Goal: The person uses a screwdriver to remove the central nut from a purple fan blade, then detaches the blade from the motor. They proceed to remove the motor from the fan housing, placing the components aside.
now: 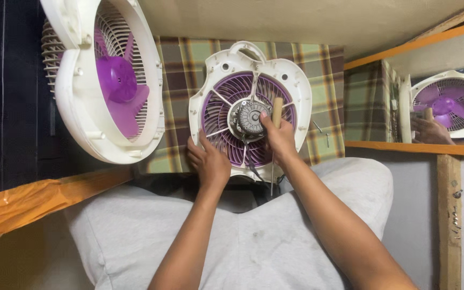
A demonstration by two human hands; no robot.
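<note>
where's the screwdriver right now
In the head view it is centre-right, in the right hand: the screwdriver has its wooden handle beside the motor, over the white fan housing.

Left of the left hand (209, 164): a second white fan (103, 80) stands tilted, close by, crowding that side.
Between the hands: purple grille, motor (252, 117) just above.
Right of the right hand (279, 137): open plaid cloth (326, 86), then a mirror (420, 102).
Below: grey-clad lap, arms crossing it.
</note>
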